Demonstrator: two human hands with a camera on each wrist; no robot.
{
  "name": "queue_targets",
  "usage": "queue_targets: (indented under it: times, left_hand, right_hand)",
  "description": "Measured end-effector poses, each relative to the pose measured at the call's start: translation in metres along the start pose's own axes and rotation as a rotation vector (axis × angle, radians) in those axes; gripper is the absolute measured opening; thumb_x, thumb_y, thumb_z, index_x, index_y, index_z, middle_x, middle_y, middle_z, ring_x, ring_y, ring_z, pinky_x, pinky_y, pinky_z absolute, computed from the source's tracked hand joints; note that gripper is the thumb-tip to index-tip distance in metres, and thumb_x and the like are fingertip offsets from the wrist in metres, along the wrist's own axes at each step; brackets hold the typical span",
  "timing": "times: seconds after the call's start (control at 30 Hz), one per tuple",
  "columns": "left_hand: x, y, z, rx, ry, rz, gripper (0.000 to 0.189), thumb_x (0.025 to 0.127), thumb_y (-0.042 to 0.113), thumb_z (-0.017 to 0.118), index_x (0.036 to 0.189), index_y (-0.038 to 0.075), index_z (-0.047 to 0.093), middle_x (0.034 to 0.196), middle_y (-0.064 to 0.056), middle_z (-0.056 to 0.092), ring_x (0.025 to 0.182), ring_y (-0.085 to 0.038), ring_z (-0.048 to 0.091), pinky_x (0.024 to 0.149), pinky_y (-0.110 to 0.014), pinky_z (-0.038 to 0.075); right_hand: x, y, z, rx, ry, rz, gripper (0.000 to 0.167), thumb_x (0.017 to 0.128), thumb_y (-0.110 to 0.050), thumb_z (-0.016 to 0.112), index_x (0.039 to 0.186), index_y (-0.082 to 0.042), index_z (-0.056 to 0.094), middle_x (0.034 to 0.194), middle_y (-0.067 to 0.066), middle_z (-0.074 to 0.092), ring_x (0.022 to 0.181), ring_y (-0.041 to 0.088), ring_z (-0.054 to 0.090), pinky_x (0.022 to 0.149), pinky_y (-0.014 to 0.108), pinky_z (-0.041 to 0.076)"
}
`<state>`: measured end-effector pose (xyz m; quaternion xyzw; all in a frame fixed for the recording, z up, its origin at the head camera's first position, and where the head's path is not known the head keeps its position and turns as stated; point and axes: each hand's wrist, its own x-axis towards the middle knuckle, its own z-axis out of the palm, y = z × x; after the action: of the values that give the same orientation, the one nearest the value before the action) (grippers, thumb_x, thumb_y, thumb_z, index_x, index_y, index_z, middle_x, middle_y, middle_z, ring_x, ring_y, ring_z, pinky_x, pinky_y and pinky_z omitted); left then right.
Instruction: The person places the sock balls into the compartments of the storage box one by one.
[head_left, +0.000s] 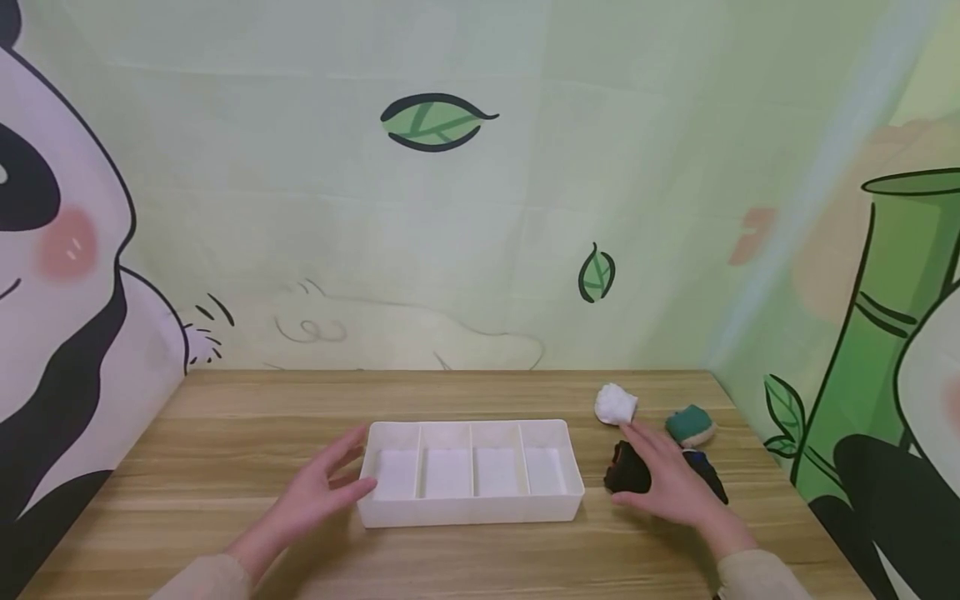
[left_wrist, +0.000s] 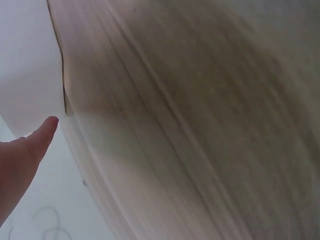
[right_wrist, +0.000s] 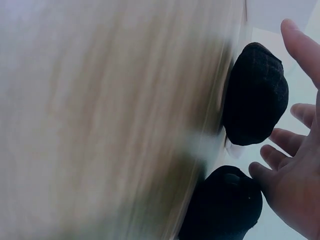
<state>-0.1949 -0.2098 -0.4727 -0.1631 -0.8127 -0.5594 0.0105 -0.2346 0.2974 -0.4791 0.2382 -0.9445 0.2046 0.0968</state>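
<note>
A white divided box (head_left: 472,510) with several compartments in a row sits on the table. At its left end my left hand (head_left: 322,483) has its fingers spread along the side, the thumb right at the front corner; in the left wrist view the thumb (left_wrist: 37,142) points at the box wall (left_wrist: 32,85). My right hand (head_left: 667,479) hovers with spread fingers over a black cloth bundle (head_left: 626,471), like a rolled sock. A second dark bundle (head_left: 705,475) with a blue patch is partly hidden behind that hand. In the right wrist view both dark bundles, the upper one (right_wrist: 256,95) and lower one (right_wrist: 222,205), lie beside the fingers.
A white cloth bundle (head_left: 615,404) lies beyond the right fingertips, and a teal and beige bundle (head_left: 690,425) to its right. The wooden table (head_left: 285,417) ends at a wall hanging (head_left: 480,250) printed with pandas, leaves and bamboo.
</note>
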Motion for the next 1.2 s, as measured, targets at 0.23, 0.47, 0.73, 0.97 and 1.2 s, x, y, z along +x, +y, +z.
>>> queue_targets:
  times: [0.23,0.47,0.73,0.97,1.2]
  left_hand:
    - [0.004,-0.006,-0.004,0.028,-0.062,0.003,0.076,0.091,0.016,0.073,0.153,0.001,0.032,0.156,-0.026,0.03,0.135,-0.05,0.037,0.1,-0.057,0.042]
    - [0.01,-0.011,-0.009,0.03,-0.099,-0.01,0.075,0.093,0.013,0.069,0.155,0.002,0.028,0.155,-0.025,0.031,0.135,-0.049,0.038,0.105,-0.06,0.035]
    - [0.014,-0.015,-0.009,0.034,-0.134,0.0,0.071,0.094,0.01,0.066,0.154,0.0,0.029,0.157,-0.025,0.028,0.133,-0.05,0.04,0.107,-0.06,0.031]
    - [0.013,-0.017,-0.011,0.003,-0.154,-0.009,0.069,0.095,0.008,0.064,0.154,0.0,0.029,0.156,-0.028,0.027,0.132,-0.05,0.041,0.104,-0.052,0.04]
    - [0.013,-0.017,-0.011,-0.021,-0.166,-0.041,0.07,0.095,0.008,0.064,0.155,0.002,0.029,0.157,-0.027,0.026,0.133,-0.048,0.042,0.103,-0.043,0.043]
  right_hand:
    - [0.002,-0.001,0.001,0.004,-0.019,0.021,0.097,0.071,-0.039,0.088,0.146,0.003,0.042,0.147,0.029,0.04,0.129,0.054,0.038,0.098,0.068,0.036]
    - [0.005,-0.002,0.004,0.006,-0.056,0.05,0.096,0.072,-0.036,0.088,0.147,0.003,0.042,0.145,0.03,0.042,0.13,0.052,0.039,0.099,0.065,0.037]
    - [0.005,-0.004,0.005,0.003,-0.084,0.076,0.095,0.073,-0.035,0.088,0.146,0.003,0.042,0.143,0.03,0.044,0.128,0.052,0.041,0.098,0.065,0.038]
    - [0.004,-0.003,0.005,0.005,-0.097,0.072,0.091,0.073,-0.03,0.088,0.146,0.003,0.043,0.143,0.029,0.044,0.127,0.051,0.043,0.098,0.063,0.039]
    - [0.006,-0.002,0.006,0.015,-0.097,0.074,0.089,0.073,-0.029,0.089,0.144,0.002,0.045,0.14,0.029,0.046,0.125,0.05,0.046,0.097,0.062,0.041]
